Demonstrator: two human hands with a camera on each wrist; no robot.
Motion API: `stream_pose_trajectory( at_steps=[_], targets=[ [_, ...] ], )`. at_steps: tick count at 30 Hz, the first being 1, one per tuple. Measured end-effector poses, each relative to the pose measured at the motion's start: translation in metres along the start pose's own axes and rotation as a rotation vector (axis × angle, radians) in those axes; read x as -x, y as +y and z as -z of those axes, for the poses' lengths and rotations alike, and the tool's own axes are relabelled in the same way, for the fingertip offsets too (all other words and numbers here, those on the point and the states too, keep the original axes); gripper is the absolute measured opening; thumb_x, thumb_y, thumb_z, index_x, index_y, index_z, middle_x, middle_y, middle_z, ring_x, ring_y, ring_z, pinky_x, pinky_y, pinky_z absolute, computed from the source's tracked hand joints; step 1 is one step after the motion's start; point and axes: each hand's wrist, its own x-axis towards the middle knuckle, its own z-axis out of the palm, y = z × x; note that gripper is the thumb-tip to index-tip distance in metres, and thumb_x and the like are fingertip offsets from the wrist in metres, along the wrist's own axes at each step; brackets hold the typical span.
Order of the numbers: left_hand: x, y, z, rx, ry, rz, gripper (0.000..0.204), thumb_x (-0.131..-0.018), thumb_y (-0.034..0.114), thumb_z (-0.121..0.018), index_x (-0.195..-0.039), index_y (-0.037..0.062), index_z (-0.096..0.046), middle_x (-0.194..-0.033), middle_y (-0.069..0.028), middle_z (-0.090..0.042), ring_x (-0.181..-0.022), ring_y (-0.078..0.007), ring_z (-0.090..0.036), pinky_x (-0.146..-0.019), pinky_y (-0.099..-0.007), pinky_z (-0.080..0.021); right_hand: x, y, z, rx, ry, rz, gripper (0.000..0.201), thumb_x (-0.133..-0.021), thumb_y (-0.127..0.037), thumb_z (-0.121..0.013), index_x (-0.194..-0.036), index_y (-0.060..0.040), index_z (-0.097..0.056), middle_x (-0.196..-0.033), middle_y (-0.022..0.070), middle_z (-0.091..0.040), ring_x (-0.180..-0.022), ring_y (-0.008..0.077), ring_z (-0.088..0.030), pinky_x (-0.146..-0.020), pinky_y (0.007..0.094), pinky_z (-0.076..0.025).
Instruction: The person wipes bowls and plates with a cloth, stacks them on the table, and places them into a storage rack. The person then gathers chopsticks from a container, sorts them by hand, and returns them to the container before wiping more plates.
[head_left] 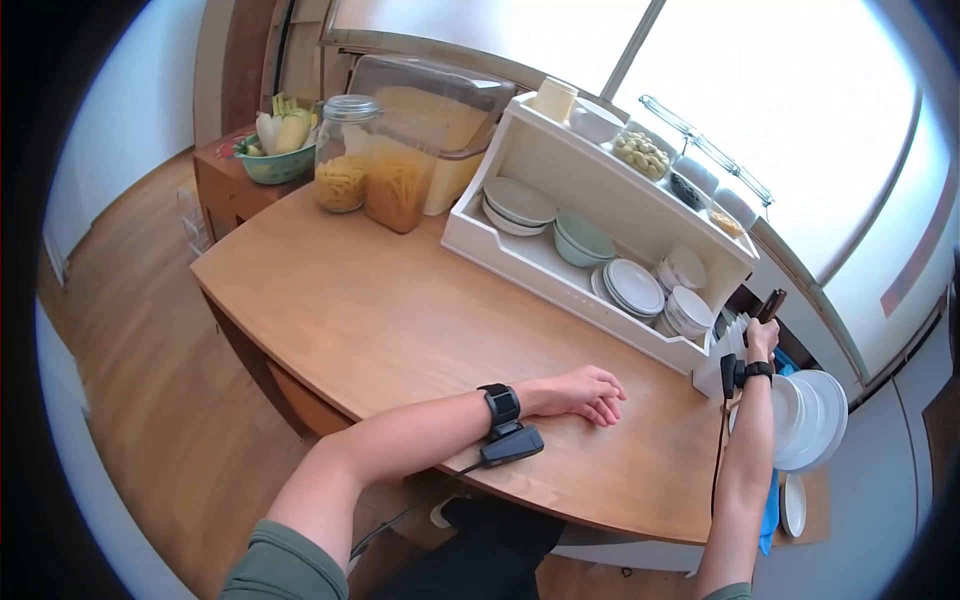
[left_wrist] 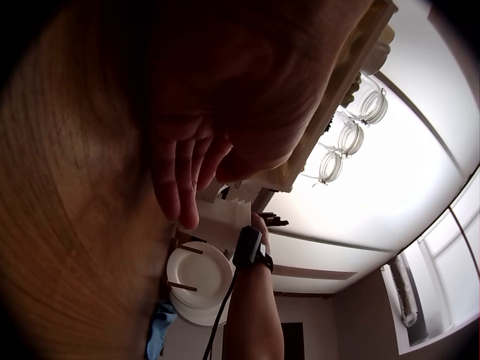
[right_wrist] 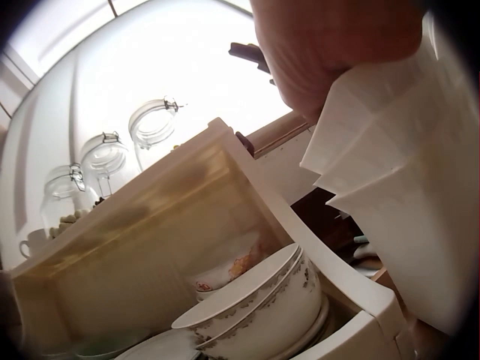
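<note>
My left hand (head_left: 578, 393) rests on its side at the wooden table (head_left: 400, 310), fingers loosely bent and holding nothing. At the far right my right hand (head_left: 762, 338) grips dark brown handles (head_left: 773, 303), whose ends stick out above the fist. What the handles belong to is hidden by the hand. Right below the hand is a white stepped holder (right_wrist: 405, 195), beside the end of the white shelf. In the left wrist view the left fingers (left_wrist: 184, 176) hang relaxed, and the right hand (left_wrist: 260, 225) shows farther off.
The white two-tier shelf (head_left: 570, 290) holds bowls (head_left: 583, 240) and plates (head_left: 635, 287); glass jars (head_left: 640, 153) stand on top. White plates (head_left: 800, 420) stand upright beside the right forearm, above a blue cloth (head_left: 769, 515). Pasta containers (head_left: 400, 185) and a vegetable basket (head_left: 278, 167) are at the left.
</note>
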Motion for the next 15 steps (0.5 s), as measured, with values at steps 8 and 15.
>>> stream_pose_trajectory(
  at_steps=[8, 15],
  targets=[
    [0.001, 0.001, 0.000, -0.029, 0.000, -0.007, 0.023, -0.097, 0.015, -0.042, -0.113, -0.0012, -0.046, -0.092, -0.0122, -0.062, -0.081, -0.0164, -0.065, -0.071, -0.0262, -0.055, -0.021, 0.012, -0.016, -0.101, 0.007, 0.103, 0.036, -0.086, -0.029, -0.055, -0.100, 0.0043, -0.054, -0.107, 0.0293, -0.061, -0.106, 0.0431, -0.057, -0.091, 0.0461, -0.044],
    [0.000, 0.000, 0.000, -0.031, -0.001, -0.008, 0.024, -0.097, 0.015, -0.041, -0.114, -0.0018, -0.046, -0.092, -0.0124, -0.061, -0.082, -0.0165, -0.064, -0.071, -0.0263, -0.055, -0.021, 0.004, -0.015, -0.178, -0.161, 0.160, 0.061, -0.077, -0.045, -0.057, -0.110, 0.0059, -0.055, -0.101, 0.0239, -0.064, -0.098, 0.0379, -0.061, -0.087, 0.0400, -0.045]
  ],
)
